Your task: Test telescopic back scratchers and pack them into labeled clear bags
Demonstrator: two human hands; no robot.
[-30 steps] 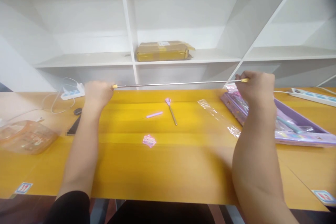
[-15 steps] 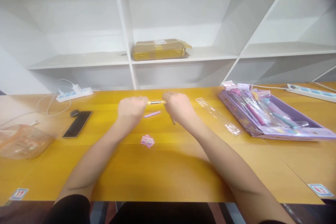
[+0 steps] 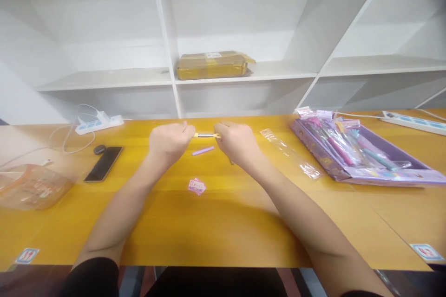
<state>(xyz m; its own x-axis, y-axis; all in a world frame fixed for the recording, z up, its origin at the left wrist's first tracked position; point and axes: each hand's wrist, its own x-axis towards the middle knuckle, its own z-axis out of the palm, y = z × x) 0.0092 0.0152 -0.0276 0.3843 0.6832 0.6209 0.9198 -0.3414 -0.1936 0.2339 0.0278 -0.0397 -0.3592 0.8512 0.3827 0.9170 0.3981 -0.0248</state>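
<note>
A slim yellow pen with a silvery middle section stretches level between my two hands, above the table. My left hand is closed around its left end, the thumb along the top. Its right end sits in my closed right hand, where a bit of yellow shows by the fingers. Both ends are hidden inside the fists. Just below lies a purple stick-like piece on the table. Part of a small thin item peeks out under my right wrist. Nearer me are small pink printed cards, overlapping.
To the right are a clear plastic sleeve and a purple box of packaged pens. A phone, an orange-tinted plastic bag and a power strip lie left. A taped carton rests on the shelf.
My left hand has shifted slightly left, and a little more of the pen shows between my fists. My right hand stays nearly in place.
</note>
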